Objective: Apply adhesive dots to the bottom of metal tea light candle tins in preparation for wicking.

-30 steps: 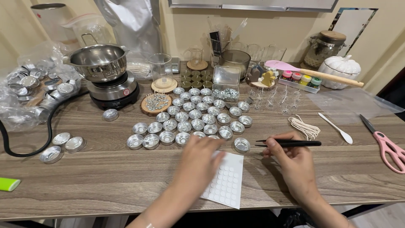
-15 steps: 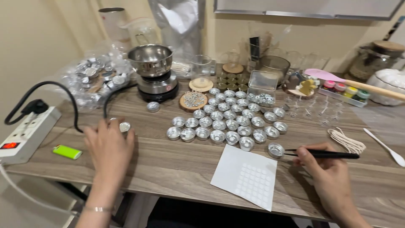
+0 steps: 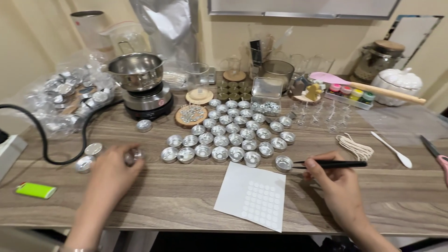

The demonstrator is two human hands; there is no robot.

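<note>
Two hands, left hand (image 3: 113, 171) and right hand (image 3: 337, 185), one black tweezers (image 3: 332, 164), one white sticker sheet (image 3: 252, 196), one green lighter (image 3: 36, 190), one steel pot (image 3: 136, 70), one white spoon (image 3: 392, 149), one wick bundle (image 3: 354, 147), roughly thirty small metal cups (image 3: 228, 135) in the middle group (hard to count exactly).

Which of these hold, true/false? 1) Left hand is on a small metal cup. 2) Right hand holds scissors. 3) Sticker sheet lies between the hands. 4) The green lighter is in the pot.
1) Left hand is on a small metal cup: true.
2) Right hand holds scissors: false, it holds black tweezers.
3) Sticker sheet lies between the hands: true.
4) Green lighter is in the pot: false, it lies on the table, far left.
</note>
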